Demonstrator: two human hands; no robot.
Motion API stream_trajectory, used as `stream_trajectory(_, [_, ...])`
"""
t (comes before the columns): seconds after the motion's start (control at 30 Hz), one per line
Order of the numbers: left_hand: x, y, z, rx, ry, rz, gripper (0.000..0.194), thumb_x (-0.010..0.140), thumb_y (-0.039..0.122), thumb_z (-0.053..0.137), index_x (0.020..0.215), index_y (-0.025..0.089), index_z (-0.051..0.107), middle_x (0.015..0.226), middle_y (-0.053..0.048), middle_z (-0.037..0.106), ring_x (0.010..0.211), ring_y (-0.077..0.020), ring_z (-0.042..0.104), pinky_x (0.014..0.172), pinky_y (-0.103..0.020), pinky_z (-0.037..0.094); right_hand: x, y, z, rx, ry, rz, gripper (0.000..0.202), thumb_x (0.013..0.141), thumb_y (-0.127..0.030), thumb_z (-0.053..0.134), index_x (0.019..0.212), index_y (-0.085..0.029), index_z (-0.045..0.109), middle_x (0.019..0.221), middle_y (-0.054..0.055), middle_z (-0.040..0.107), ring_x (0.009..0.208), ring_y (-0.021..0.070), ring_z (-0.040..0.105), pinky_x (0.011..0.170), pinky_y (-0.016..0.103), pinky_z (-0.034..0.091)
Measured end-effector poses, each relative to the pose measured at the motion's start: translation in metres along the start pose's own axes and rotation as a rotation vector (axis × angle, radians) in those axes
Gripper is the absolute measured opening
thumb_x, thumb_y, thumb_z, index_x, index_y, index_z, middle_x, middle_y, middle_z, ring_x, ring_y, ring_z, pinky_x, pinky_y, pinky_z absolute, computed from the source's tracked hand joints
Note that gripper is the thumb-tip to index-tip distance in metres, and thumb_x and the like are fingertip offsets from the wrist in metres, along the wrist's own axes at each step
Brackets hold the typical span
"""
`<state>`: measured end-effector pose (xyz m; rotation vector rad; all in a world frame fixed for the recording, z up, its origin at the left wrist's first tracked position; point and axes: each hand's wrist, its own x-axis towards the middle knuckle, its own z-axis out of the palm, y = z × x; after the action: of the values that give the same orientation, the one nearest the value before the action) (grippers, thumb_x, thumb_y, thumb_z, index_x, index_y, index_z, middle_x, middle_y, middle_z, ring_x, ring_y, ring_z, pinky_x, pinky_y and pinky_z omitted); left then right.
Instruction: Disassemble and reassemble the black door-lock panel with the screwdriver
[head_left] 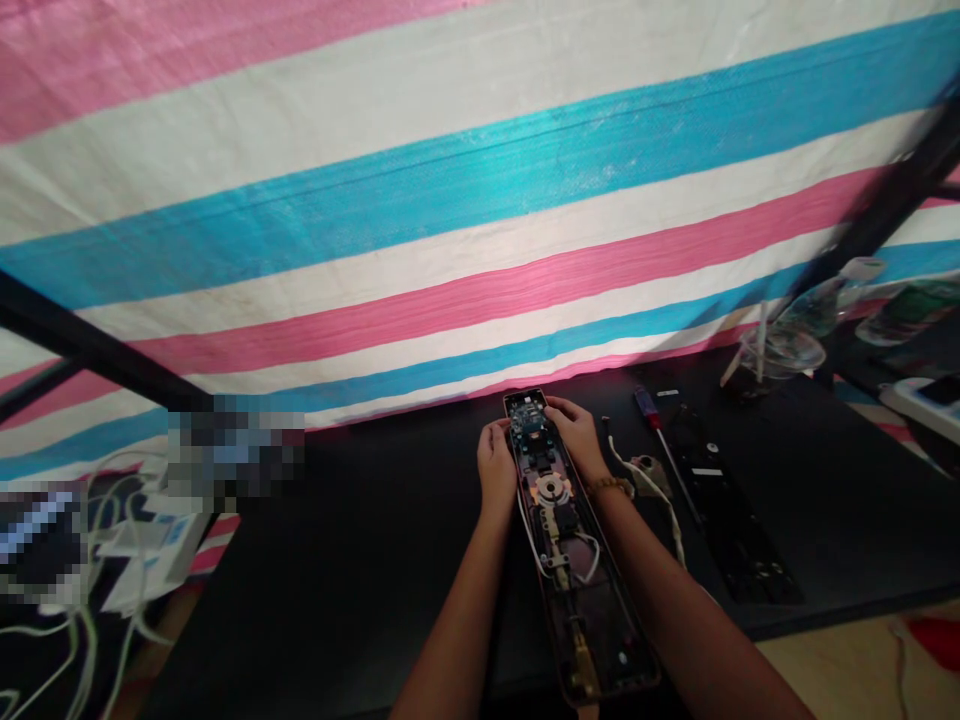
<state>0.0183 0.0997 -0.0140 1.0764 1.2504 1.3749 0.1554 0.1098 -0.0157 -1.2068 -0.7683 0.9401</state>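
Note:
A long, narrow, opened electronic device housing (551, 545) lies lengthwise in front of me on the black table. It shows a circuit board (529, 420) at its far end, a round metal part (553, 487) near the middle and white wires along its inside. My left hand (496, 470) grips the left edge near the far end, its fingers curled. Across from it, my right hand (577, 435) holds the right edge, with the fingers by the circuit board. Whether any small piece sits between the right fingertips is too small to tell.
Right of the housing lie a loose part with a pale cable (652, 475), a screwdriver (660, 430) and a long black cover panel (727, 510). A clear plastic cup (784, 350) stands at the back right. White cables (90, 600) hang at left; a striped sheet (480, 220) closes the back.

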Motion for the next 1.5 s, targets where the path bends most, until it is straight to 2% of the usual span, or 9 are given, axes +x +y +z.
stream_trajectory(0.17, [-0.003, 0.004, 0.001, -0.048, -0.018, 0.021, 0.037, 0.095, 0.052, 0.047, 0.095, 0.019, 0.063, 0.093, -0.007, 0.070, 0.091, -0.0218, 0.069, 0.082, -0.034, 0.053, -0.001, -0.003, 0.001, 0.071, 0.008, -0.008, 0.033, 0.068, -0.036, 0.072, 0.093, -0.015, 0.077, 0.094, 0.009, 0.078, 0.088, 0.0240, 0.070, 0.083, 0.036, 0.055])
stream_trajectory(0.3, [-0.007, 0.011, 0.003, -0.160, -0.025, 0.028, 0.035, 0.096, 0.052, 0.048, 0.098, 0.019, 0.061, 0.094, -0.007, 0.070, 0.092, -0.0210, 0.070, 0.083, -0.033, 0.053, -0.003, -0.008, 0.001, 0.116, -0.035, 0.014, 0.042, 0.072, -0.039, 0.072, 0.106, -0.016, 0.076, 0.093, 0.008, 0.078, 0.086, 0.0242, 0.071, 0.080, 0.036, 0.056])
stream_trajectory(0.43, [-0.008, 0.015, 0.004, -0.189, -0.011, 0.072, 0.034, 0.096, 0.052, 0.049, 0.102, 0.019, 0.060, 0.096, -0.007, 0.070, 0.094, -0.0200, 0.070, 0.087, -0.033, 0.053, -0.005, -0.012, 0.001, 0.129, -0.044, -0.009, 0.050, 0.074, -0.043, 0.071, 0.116, -0.015, 0.074, 0.106, 0.009, 0.078, 0.100, 0.0267, 0.070, 0.090, 0.039, 0.055])
stream_trajectory(0.63, [-0.011, 0.018, 0.005, -0.221, 0.008, 0.084, 0.033, 0.095, 0.051, 0.052, 0.103, 0.020, 0.059, 0.096, -0.007, 0.071, 0.093, -0.0198, 0.071, 0.085, -0.033, 0.055, -0.005, -0.013, 0.001, 0.132, -0.051, -0.031, 0.051, 0.076, -0.046, 0.071, 0.117, -0.016, 0.075, 0.124, 0.010, 0.073, 0.115, 0.0296, 0.066, 0.103, 0.045, 0.050])
stream_trajectory(0.83, [-0.015, 0.028, 0.002, -0.061, 0.058, 0.175, 0.029, 0.094, 0.047, 0.055, 0.096, 0.019, 0.063, 0.092, -0.005, 0.069, 0.086, -0.0182, 0.068, 0.079, -0.029, 0.053, -0.009, -0.016, 0.001, 0.176, -0.074, -0.078, 0.049, 0.080, -0.047, 0.069, 0.119, -0.018, 0.074, 0.127, 0.009, 0.071, 0.120, 0.0277, 0.064, 0.108, 0.043, 0.046])
stream_trajectory(0.93, [-0.016, 0.032, 0.002, -0.038, 0.058, 0.196, 0.030, 0.094, 0.047, 0.055, 0.096, 0.019, 0.064, 0.091, -0.005, 0.069, 0.084, -0.0177, 0.067, 0.077, -0.028, 0.052, -0.010, -0.016, 0.001, 0.162, -0.091, -0.086, 0.046, 0.081, -0.049, 0.068, 0.114, -0.018, 0.075, 0.119, 0.009, 0.075, 0.111, 0.0271, 0.067, 0.102, 0.041, 0.049])
stream_trajectory(1.1, [-0.018, 0.033, 0.001, -0.101, 0.054, 0.174, 0.035, 0.096, 0.052, 0.050, 0.095, 0.019, 0.062, 0.088, -0.004, 0.067, 0.080, -0.0173, 0.066, 0.073, -0.027, 0.052, -0.013, -0.018, 0.000, 0.122, -0.154, -0.087, 0.045, 0.083, -0.057, 0.065, 0.100, -0.017, 0.078, 0.097, 0.006, 0.078, 0.088, 0.0247, 0.069, 0.081, 0.035, 0.054])
stream_trajectory(1.37, [-0.020, 0.038, 0.000, -0.081, 0.066, 0.197, 0.036, 0.091, 0.056, 0.057, 0.095, 0.020, 0.062, 0.079, -0.001, 0.065, 0.072, -0.0161, 0.062, 0.067, -0.026, 0.050, -0.020, -0.027, 0.001, 0.107, -0.191, -0.105, 0.045, 0.083, -0.060, 0.063, 0.090, -0.018, 0.077, 0.085, 0.004, 0.075, 0.078, 0.0215, 0.064, 0.071, 0.030, 0.050])
stream_trajectory(1.5, [-0.016, 0.031, 0.000, -0.159, 0.040, 0.134, 0.041, 0.094, 0.059, 0.050, 0.096, 0.020, 0.061, 0.082, -0.002, 0.066, 0.075, -0.0173, 0.064, 0.070, -0.028, 0.051, -0.020, -0.026, 0.000, 0.086, -0.196, -0.093, 0.046, 0.081, -0.063, 0.065, 0.080, -0.018, 0.073, 0.074, 0.002, 0.071, 0.068, 0.0184, 0.058, 0.062, 0.028, 0.046])
